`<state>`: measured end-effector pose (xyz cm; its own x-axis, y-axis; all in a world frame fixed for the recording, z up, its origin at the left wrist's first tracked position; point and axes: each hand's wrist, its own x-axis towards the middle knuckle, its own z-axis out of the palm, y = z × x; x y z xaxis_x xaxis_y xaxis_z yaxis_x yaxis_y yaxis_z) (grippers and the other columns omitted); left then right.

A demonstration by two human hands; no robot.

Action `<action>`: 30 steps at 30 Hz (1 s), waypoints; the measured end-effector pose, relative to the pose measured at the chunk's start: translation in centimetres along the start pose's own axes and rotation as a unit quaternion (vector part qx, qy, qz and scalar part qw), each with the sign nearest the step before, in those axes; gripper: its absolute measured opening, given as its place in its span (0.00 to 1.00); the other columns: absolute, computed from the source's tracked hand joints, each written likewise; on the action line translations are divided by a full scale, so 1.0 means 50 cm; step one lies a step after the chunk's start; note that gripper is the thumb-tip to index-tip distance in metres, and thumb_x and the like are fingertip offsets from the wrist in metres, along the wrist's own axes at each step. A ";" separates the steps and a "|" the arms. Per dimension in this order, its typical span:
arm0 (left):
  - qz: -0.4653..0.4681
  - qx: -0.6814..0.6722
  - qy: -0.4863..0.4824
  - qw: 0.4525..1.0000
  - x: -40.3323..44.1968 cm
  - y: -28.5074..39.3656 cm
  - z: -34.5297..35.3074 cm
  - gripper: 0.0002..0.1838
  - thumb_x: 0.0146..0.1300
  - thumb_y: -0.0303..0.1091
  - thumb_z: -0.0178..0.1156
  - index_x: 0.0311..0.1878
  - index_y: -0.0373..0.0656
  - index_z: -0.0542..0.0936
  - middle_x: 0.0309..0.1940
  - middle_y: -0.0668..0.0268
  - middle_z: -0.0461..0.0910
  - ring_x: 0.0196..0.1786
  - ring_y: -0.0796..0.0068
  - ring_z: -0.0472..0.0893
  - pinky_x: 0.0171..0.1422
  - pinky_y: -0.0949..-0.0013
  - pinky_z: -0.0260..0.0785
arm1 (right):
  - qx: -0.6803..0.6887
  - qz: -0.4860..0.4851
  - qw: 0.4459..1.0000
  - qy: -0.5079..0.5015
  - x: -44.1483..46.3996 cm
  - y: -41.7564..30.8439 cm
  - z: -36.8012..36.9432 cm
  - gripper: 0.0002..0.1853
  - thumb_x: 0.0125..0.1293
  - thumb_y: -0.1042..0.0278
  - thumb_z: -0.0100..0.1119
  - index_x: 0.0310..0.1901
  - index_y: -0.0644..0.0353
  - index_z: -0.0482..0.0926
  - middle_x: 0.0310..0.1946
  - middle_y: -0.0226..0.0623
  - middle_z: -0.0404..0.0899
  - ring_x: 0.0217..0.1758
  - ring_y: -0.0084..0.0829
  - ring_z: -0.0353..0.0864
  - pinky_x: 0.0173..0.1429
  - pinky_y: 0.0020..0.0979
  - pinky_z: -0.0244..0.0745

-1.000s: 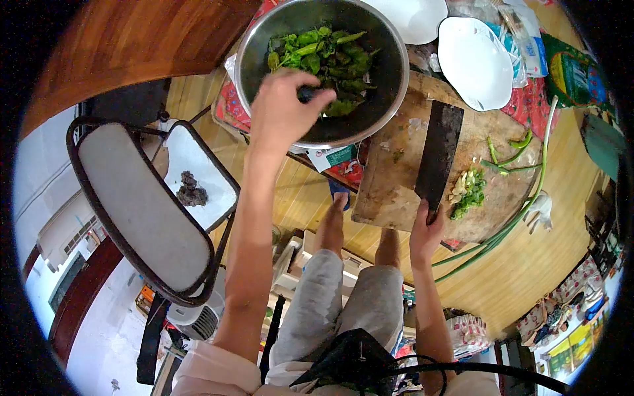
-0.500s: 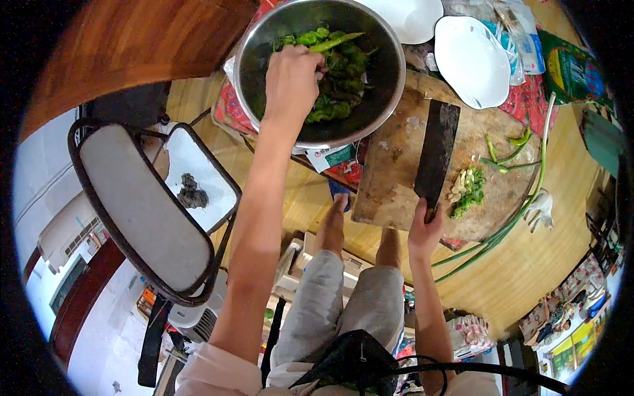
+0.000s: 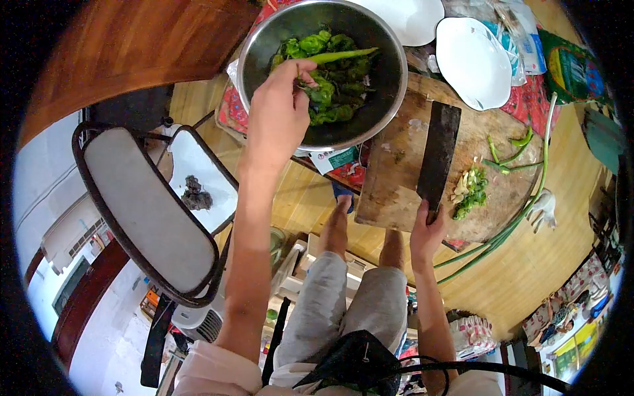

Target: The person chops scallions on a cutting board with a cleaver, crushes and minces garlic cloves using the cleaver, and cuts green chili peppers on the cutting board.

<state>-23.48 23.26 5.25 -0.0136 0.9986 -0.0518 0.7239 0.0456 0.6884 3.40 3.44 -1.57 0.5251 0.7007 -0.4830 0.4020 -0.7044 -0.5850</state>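
Note:
Over the left side of a large metal bowl [image 3: 389, 99] is my left hand [image 3: 282, 109], its fingers closed around a long green pepper [image 3: 347, 55]. More green peppers [image 3: 333, 113] lie in the bowl beneath it. My right hand [image 3: 426, 231] grips the handle of a dark cleaver [image 3: 439, 148], whose blade rests over the wooden cutting board [image 3: 389, 178]. Just right of the blade sits a small pile of chopped greens [image 3: 473, 202] and pale pieces. Green pepper pieces [image 3: 518, 148] lie further right on the board.
Two white plates [image 3: 472, 63] [image 3: 409, 20] stand behind the board. Long green onions [image 3: 528, 201] run past its right edge. A chair [image 3: 148, 208] is at the left, with a dark clump [image 3: 196, 193] on its seat. Plastic bags [image 3: 522, 33] lie at the back right.
My left hand dipped into the peppers and has drawn back a little toward me with its fingers on a long pepper. My right hand and the cleaver have hardly moved.

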 end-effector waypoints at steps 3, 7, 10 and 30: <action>-0.051 -0.022 0.011 0.998 -0.004 0.004 -0.006 0.14 0.57 0.20 0.59 0.48 0.41 0.81 0.39 0.54 0.82 0.43 0.61 0.83 0.47 0.65 0.72 | -0.014 -0.005 1.000 0.001 0.003 0.009 -0.003 0.13 0.69 0.59 0.59 0.38 0.63 0.75 0.18 0.31 0.71 0.21 0.23 0.66 0.25 0.32 0.61; -0.112 0.032 -0.003 0.993 -0.006 -0.004 -0.004 0.09 0.62 0.30 0.63 0.44 0.39 0.83 0.38 0.52 0.83 0.41 0.62 0.83 0.46 0.66 0.73 | -0.032 -0.005 0.999 0.001 0.001 -0.008 -0.004 0.14 0.69 0.59 0.58 0.37 0.63 0.75 0.18 0.31 0.72 0.20 0.24 0.66 0.25 0.33 0.62; -0.063 0.035 0.010 0.997 -0.014 -0.025 0.008 0.10 0.68 0.34 0.59 0.44 0.38 0.82 0.40 0.56 0.85 0.42 0.67 0.83 0.45 0.67 0.72 | -0.032 -0.003 0.999 -0.001 -0.001 -0.014 -0.006 0.14 0.70 0.59 0.58 0.37 0.63 0.74 0.19 0.32 0.72 0.20 0.24 0.67 0.25 0.33 0.63; -0.090 0.221 -0.088 0.967 0.025 -0.043 0.040 0.20 0.59 0.44 0.66 0.47 0.40 0.76 0.39 0.50 0.83 0.47 0.50 0.82 0.49 0.53 0.74 | -0.012 -0.019 1.000 0.012 0.000 -0.007 0.002 0.16 0.70 0.59 0.57 0.38 0.67 0.77 0.17 0.29 0.66 0.20 0.20 0.60 0.24 0.30 0.55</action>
<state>-23.68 24.35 2.24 -0.0771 0.9536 -0.2911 0.9456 0.1625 0.2818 3.18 3.70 -1.40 0.5265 0.7248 -0.4443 0.4402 -0.6795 -0.5869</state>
